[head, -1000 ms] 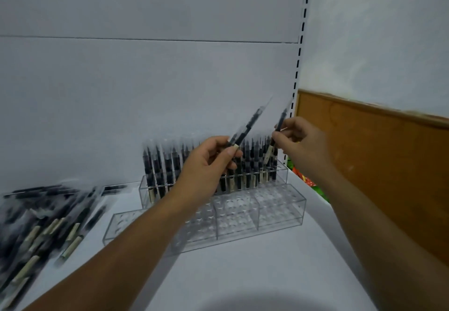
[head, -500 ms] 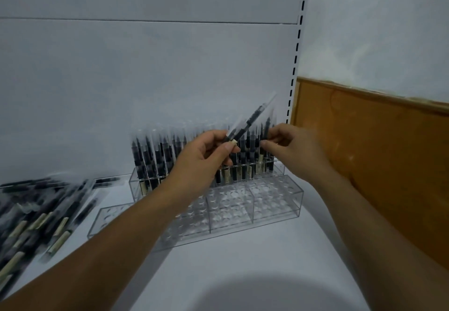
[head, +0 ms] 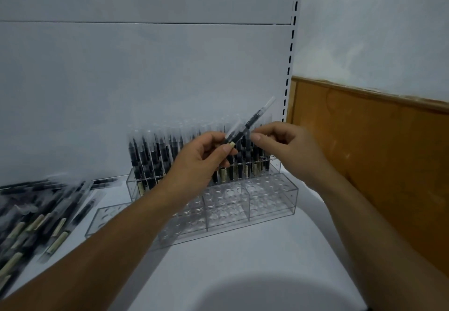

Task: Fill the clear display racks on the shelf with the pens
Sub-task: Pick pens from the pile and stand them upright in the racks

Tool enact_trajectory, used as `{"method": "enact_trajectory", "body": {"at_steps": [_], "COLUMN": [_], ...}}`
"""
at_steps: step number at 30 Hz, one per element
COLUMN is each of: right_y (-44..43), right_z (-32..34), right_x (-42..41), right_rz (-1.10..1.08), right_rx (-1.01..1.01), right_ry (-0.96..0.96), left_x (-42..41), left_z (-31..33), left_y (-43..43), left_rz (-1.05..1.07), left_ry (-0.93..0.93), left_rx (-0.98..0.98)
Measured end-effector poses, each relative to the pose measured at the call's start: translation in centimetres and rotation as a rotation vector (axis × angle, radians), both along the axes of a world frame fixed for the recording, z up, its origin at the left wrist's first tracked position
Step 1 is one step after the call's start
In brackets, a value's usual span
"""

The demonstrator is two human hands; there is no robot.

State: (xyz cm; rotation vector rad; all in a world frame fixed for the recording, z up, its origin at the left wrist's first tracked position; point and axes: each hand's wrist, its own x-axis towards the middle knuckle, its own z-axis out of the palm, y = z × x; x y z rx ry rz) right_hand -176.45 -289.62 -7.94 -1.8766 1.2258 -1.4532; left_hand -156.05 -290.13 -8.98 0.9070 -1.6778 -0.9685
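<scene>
Two clear racks stand on the white shelf (head: pixel 243 257). The back rack (head: pixel 132 184) is full of upright black pens (head: pixel 150 155). The lower front rack (head: pixel 272 201) shows empty holes. My left hand (head: pixel 196 162) pinches a wrapped black pen (head: pixel 245 128), maybe two, tilted up to the right above the back rack. My right hand (head: pixel 286 145) hovers just right of that pen with its thumb and forefinger slightly apart, and I see nothing in it. My left forearm hides part of the front rack.
A heap of loose wrapped pens (head: pixel 36 218) lies on the shelf at the left. A slotted white upright (head: pixel 290 50) and a brown wooden panel (head: pixel 369 155) close the right side. The white back wall stands directly behind the racks.
My right hand lowered the pen it held into the right end of the back rack and came away without it. It now sits beside the pen in my left hand.
</scene>
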Motion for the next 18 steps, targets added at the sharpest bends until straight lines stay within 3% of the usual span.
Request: {"method": "enact_trajectory", "body": {"at_steps": [8,12,14,18], "right_y": [0.2,-0.3,-0.7,-1.8], "right_z": [0.2,0.8,0.6,-0.6], "right_x": [1.1,0.0,-1.0,-1.7], "right_rz": [0.130,0.094,-0.089,-0.297], "right_rx": [0.058,0.018,-0.076,-0.158], "right_ry": [-0.240,-0.555,-0.513,-0.213], "left_x": [-0.1,0.1,0.1,0.0], "left_z": [0.1,0.1,0.0,0.0], "left_y": [0.2,0.0,0.0,0.1], "left_rz": [-0.039,-0.012,-0.018,-0.025], "left_ry": [-0.030,0.023,0.017,0.005], "left_rx": [-0.008,0.021,0.021,0.018]}}
